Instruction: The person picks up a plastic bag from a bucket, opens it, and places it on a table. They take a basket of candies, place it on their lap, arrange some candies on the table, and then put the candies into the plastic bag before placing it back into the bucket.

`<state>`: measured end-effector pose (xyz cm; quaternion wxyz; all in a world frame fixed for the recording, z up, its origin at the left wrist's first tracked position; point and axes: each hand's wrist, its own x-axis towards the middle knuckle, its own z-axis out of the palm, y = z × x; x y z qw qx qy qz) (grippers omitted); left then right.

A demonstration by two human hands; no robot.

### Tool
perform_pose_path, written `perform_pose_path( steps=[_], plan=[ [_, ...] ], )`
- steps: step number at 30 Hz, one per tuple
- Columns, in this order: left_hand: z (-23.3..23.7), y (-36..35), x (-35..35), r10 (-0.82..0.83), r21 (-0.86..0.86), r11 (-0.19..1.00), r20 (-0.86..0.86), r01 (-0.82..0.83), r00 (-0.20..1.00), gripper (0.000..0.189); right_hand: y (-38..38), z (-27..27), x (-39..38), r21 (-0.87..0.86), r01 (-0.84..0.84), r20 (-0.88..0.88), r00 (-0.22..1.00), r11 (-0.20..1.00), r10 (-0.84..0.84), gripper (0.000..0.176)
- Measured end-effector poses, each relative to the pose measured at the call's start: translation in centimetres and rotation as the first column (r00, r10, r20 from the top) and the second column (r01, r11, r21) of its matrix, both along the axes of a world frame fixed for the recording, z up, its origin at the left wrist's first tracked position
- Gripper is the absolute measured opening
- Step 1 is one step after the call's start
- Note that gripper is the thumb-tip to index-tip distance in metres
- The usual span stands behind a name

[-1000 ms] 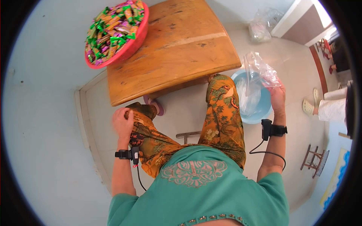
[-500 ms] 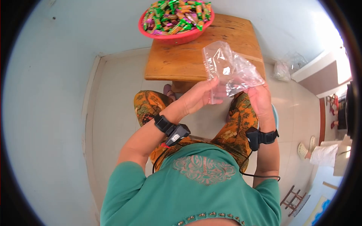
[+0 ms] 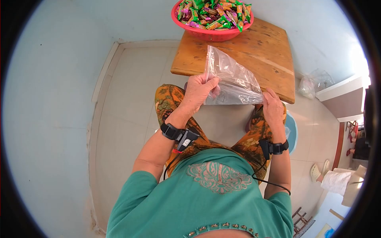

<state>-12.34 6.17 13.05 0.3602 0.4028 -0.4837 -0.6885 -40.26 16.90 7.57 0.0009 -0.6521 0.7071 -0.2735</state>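
A clear plastic bag (image 3: pixel 234 81) is stretched between my hands above my lap, partly over the near edge of the wooden table. My left hand (image 3: pixel 201 90) is closed on the bag's left edge, thumb on top. At its lower right corner my right hand (image 3: pixel 273 106) pinches the plastic. No contents show through the bag. Beyond it, on the table (image 3: pixel 254 51), stands a red basket (image 3: pixel 214 35) heaped with small packets (image 3: pixel 218 16) in green, orange and purple wrappers.
A blue basin (image 3: pixel 291 133) is on the floor beside my right leg. Plastic bags (image 3: pixel 307 86) lie near the right wall. Further right are another person's feet in light clogs (image 3: pixel 315 172) and a small rack (image 3: pixel 301 222).
The bag has gone from crumpled to spread out flat. My left hand has closed on its edge, and my hands are further apart. The view has shifted, so the table appears further right.
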Motion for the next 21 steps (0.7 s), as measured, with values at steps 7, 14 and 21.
perform_pose_path(
  steps=[7, 14, 21],
  plan=[
    [-0.3, 0.8, -0.7, 0.118, -0.357, 0.934, 0.227, -0.03, 0.967, 0.01, 0.2, 2.0, 0.7, 0.069, 0.089, 0.268, 0.958, 0.994, -0.104, 0.021],
    [-1.2, 4.1, -3.5, 0.346, -0.785, 0.571, 0.496, 0.241, 0.796, 0.008, 0.2, 7.0, 8.2, -0.01, -0.195, 0.94, 0.331, 0.981, 0.076, 0.025],
    [-1.4, 5.7, -5.1, 0.496, -0.819, 0.408, 0.57, 0.403, 0.655, 0.011, -0.2, 6.4, 8.0, 0.084, -0.174, 0.935, 0.355, 0.981, -0.017, 0.027]
  ],
)
